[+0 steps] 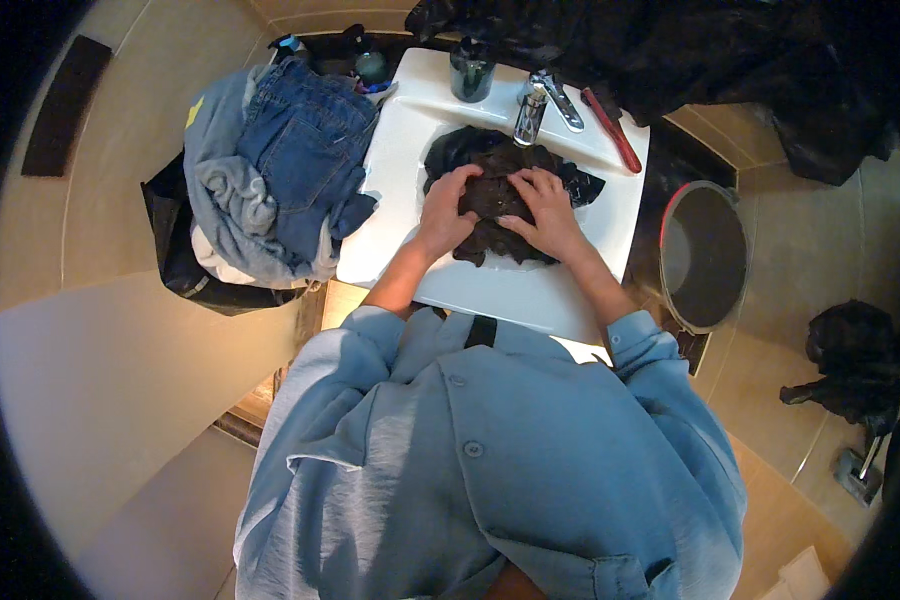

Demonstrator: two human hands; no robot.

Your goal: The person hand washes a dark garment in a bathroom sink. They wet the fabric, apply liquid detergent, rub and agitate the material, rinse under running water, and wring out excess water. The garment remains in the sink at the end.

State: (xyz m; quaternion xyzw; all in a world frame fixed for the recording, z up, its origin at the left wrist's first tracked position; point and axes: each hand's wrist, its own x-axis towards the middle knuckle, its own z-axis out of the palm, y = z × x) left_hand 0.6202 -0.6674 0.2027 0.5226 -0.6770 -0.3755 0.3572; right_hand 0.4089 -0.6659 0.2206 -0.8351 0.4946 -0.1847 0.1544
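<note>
A wet dark brown cloth [502, 196], apparently a garment, lies bunched in the white washbasin [379, 247]. My left hand [448, 212] holds its left side, thumb and fingers bent into the fabric. On the opposite side my right hand [546, 214] grips it in the same way, and the two hands are a short way apart. Black, shiny material [454, 150] shows behind and beside the cloth; whether it is part of the same piece I cannot tell. Over the back of the cloth reaches the spout of a chrome faucet [529, 120]. Any water in the bowl is mostly hidden.
Left of the basin, blue jeans [300, 150] and a grey-blue garment [229, 187] overflow a black bag [172, 225]. A dark cup [472, 71] and a red-handled tool [613, 131] rest on the basin's rim. To the right stands a bucket [703, 255]; black plastic [720, 60] hangs behind.
</note>
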